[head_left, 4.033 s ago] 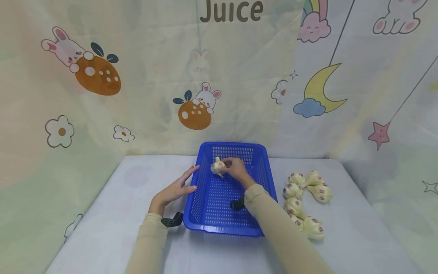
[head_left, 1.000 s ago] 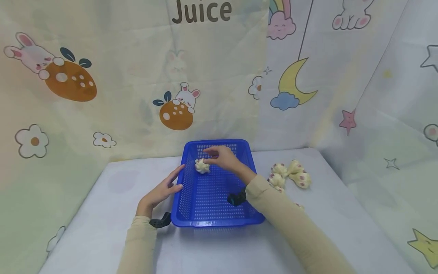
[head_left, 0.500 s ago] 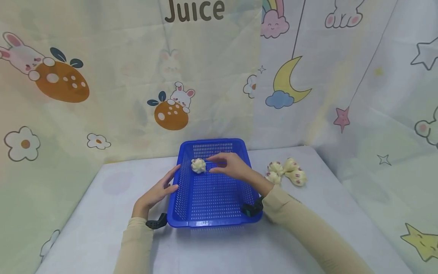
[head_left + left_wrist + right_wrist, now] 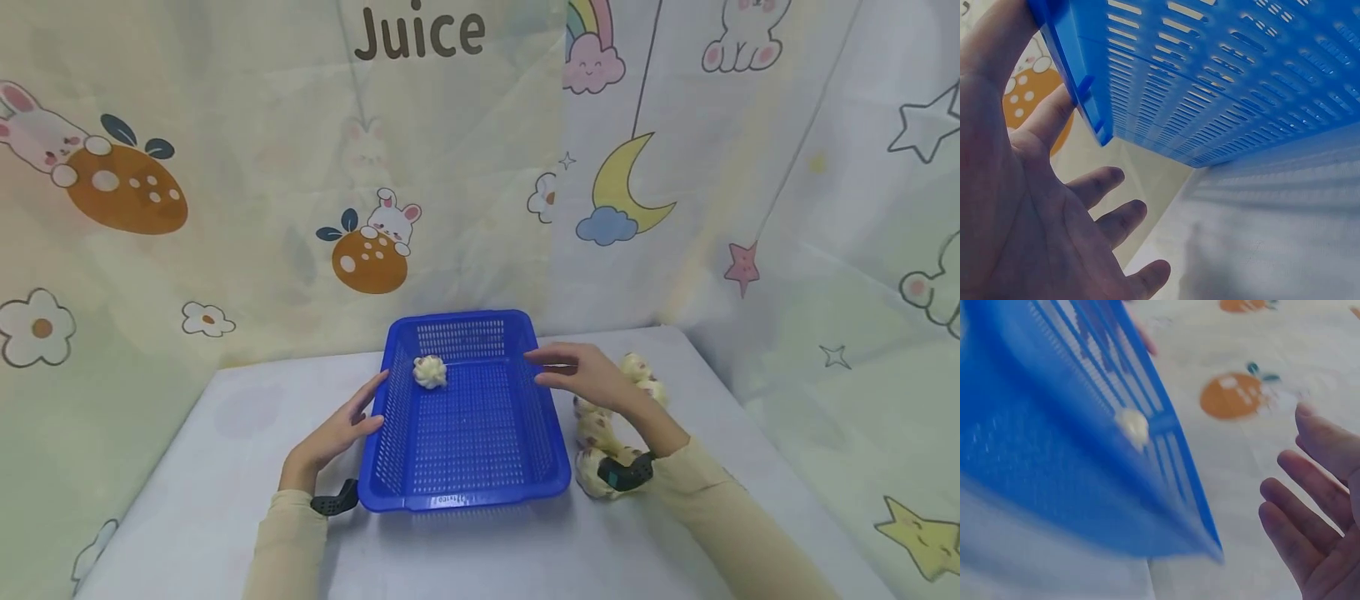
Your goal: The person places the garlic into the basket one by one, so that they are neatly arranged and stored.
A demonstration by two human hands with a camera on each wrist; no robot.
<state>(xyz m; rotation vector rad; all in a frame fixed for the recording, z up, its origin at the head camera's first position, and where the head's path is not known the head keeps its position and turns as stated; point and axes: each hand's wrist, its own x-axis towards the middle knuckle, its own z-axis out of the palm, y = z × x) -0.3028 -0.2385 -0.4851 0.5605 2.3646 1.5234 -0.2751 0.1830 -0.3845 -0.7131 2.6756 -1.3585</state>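
Note:
A blue plastic basket [image 4: 465, 502] with slotted walls stands on the table. One garlic bulb [image 4: 430, 372] lies inside it at the far left corner. My left hand [image 4: 333, 433] rests against the basket's left rim, thumb and forefinger spread along it; in the left wrist view its other fingers [image 4: 1124, 222] extend loosely beside the slotted wall. Above the right rim is my right hand [image 4: 588, 375], fingers extended and holding nothing. The right wrist view shows that palm [image 4: 1335, 569] apart from the basket, with the bulb [image 4: 1132, 427] blurred behind its edge.
Several more garlic bulbs [image 4: 596, 429] lie on the white table [image 4: 465, 558] right of the basket, partly hidden by my right hand and wrist. A patterned cloth [image 4: 465, 167] hangs behind the table's far edge.
My right hand held the bulb inside the basket, let go of it at the far left, then drew back right to above the right rim. The left hand stays at the left rim.

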